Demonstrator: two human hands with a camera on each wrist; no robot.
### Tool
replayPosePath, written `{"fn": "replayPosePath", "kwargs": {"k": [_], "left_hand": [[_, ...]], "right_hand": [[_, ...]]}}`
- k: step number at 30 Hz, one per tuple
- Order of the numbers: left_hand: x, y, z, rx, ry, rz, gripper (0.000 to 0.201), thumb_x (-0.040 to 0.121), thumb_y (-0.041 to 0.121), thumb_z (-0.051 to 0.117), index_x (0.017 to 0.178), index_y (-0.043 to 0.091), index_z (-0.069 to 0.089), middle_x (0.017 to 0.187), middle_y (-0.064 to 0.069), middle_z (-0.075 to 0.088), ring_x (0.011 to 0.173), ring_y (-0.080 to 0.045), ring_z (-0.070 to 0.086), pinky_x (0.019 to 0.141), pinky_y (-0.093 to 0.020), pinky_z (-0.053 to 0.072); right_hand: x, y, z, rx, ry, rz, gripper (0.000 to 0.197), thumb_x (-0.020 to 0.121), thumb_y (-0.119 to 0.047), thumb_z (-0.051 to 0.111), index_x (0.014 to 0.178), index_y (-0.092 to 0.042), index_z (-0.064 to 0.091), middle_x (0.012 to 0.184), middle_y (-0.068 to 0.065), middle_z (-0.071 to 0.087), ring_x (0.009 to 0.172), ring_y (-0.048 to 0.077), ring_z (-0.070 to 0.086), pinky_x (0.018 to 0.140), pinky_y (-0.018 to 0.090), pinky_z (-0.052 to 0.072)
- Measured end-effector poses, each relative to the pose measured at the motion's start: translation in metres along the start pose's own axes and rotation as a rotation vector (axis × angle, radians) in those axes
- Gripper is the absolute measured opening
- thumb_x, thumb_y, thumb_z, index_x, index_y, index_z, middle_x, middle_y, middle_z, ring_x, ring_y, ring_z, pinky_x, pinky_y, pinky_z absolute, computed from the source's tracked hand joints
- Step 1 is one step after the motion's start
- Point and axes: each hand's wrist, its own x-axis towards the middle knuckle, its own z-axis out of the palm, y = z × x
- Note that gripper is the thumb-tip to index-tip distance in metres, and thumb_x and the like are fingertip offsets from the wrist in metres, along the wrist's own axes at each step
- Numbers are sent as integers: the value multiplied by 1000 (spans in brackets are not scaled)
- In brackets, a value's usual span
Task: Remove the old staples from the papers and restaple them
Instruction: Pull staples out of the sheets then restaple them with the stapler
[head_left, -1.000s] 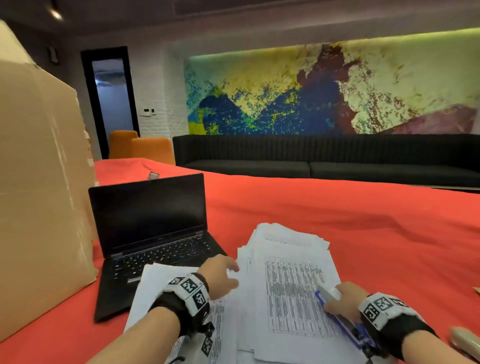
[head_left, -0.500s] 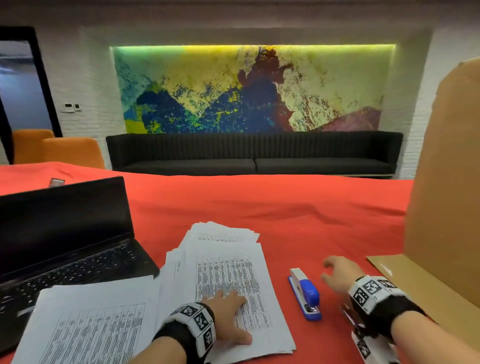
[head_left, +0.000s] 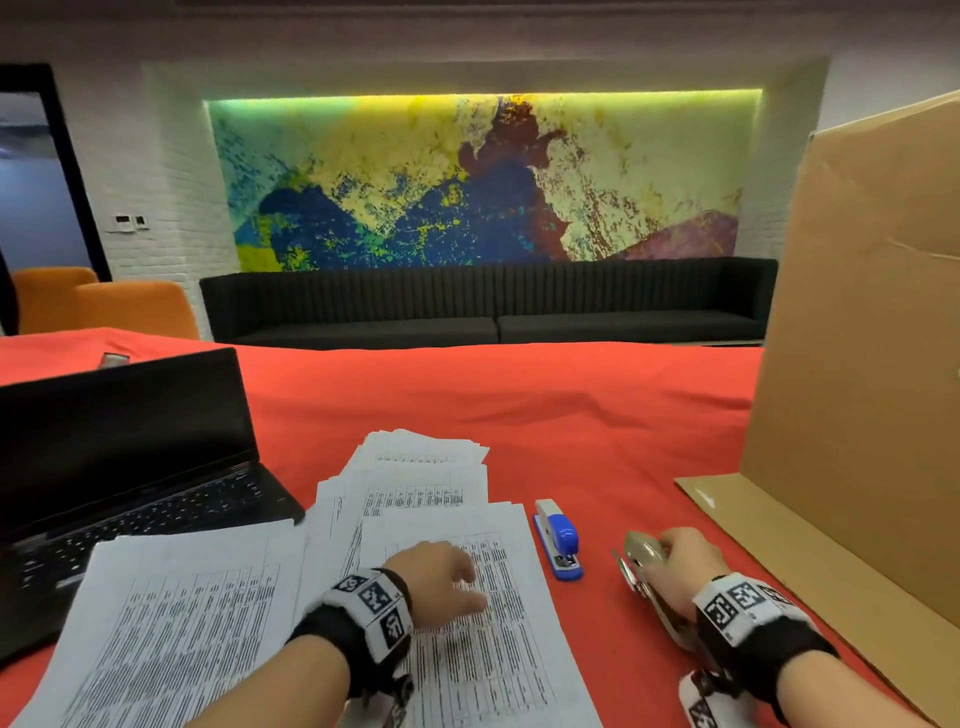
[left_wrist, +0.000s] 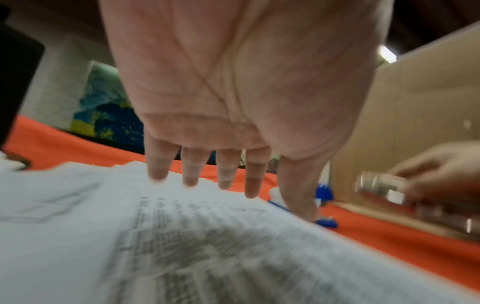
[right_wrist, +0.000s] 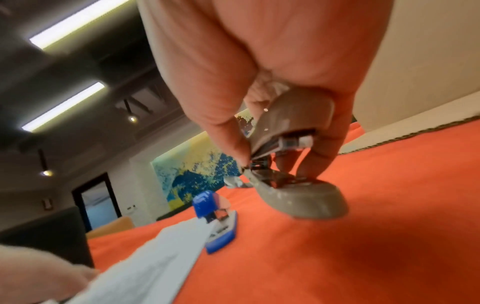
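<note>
Sitting on the red table (head_left: 571, 415), papers (head_left: 467, 623) are pinned by left hand (head_left: 436, 577), fingers flat. Blue stapler (head_left: 558, 540) lies lengthwise just right of them. Right hand (head_left: 675, 566) grips grey stapler/remover (right_wrist: 298, 144), prob remover, w/ papers to its left.

We saw printed papers (head_left: 457, 613) fanned at lower centre, a blue stapler (head_left: 558, 540) flat beside their right edge.

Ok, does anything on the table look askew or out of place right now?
The papers are fanned unevenly, sheets sticking out at different angles, and a second stack overlaps the laptop keyboard's front edge. Otherwise nothing stands out: the blue stapler lies flat, and the right hand grips a grey stapler.
</note>
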Motion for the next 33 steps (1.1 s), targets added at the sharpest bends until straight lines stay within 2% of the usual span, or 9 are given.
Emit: {"fn": "replayPosePath", "kwargs": {"k": [3, 5, 9, 12, 17, 22, 27, 30, 33], "left_hand": [[-8, -9, 5, 94, -99, -32, 65, 88, 54, 59, 144, 28, 39, 147, 3, 44, 131, -18, 45, 110, -34, 37], [-14, -10, 11, 122, -173, -30, 68, 88, 53, 59, 147, 26, 37, 148, 3, 42, 133, -18, 43, 110, -32, 35], [-11, -17, 7, -1, -38, -6, 45, 84, 51, 65, 121, 25, 64, 119, 7, 66, 103, -10, 63, 94, -26, 49], [0, -41, 0, -182, 108, -99, 34, 86, 41, 66, 113, 20, 66, 110, 5, 68, 81, -8, 65, 78, -24, 54], [24, -87, -4, -92, 232, -377, 59, 89, 42, 62, 138, 17, 42, 139, -2, 51, 123, -19, 52, 100, -29, 42], [43, -103, 1, -267, 223, -452, 56, 83, 40, 70, 124, 7, 49, 104, 1, 58, 96, -16, 52, 71, -19, 41], [49, -102, 4, -652, 425, -381, 14, 76, 12, 75, 72, 12, 61, 76, -5, 63, 70, -20, 59, 68, -35, 53], [37, -101, -1, -909, 463, -297, 11, 77, 6, 76, 70, 5, 68, 75, -14, 71, 69, -28, 67, 74, -41, 57], [20, -103, -8, -1153, 457, -236, 9, 82, 1, 72, 82, -3, 63, 87, -24, 70, 76, -34, 68, 79, -49, 55]], "right_hand": [[-11, -11, -7, 310, 77, -84, 11, 77, -26, 69, 86, -19, 67, 83, 2, 70, 77, 23, 66, 65, 27, 49], [-13, -23, -6, 498, 32, -129, 23, 72, -21, 72, 94, -20, 68, 84, 0, 70, 62, 15, 62, 50, 21, 43], [-22, -51, 13, 685, -100, -148, 25, 74, -10, 72, 99, -9, 68, 76, 5, 66, 43, 7, 52, 39, 17, 37], [-29, -64, 41, 612, -226, -164, 29, 73, -16, 74, 100, -6, 69, 71, 5, 63, 44, 8, 52, 45, 19, 40], [-25, -69, 76, 345, -408, -139, 54, 67, -32, 74, 117, -21, 58, 102, 1, 66, 80, 12, 68, 66, 23, 56], [-14, -70, 76, 213, -485, -153, 52, 66, -36, 73, 108, -5, 67, 105, 14, 71, 73, 13, 62, 80, 35, 56], [-8, -62, 67, 463, -579, -19, 32, 58, -36, 76, 73, -8, 71, 67, 8, 65, 58, 19, 57, 58, 26, 49], [-12, -53, 65, 840, -581, 150, 18, 67, -15, 75, 72, 0, 66, 57, 15, 59, 46, 23, 53, 51, 27, 43], [-20, -44, 59, 951, -546, 187, 17, 74, -12, 70, 67, 0, 60, 49, 13, 49, 40, 21, 45, 51, 28, 38]]}}
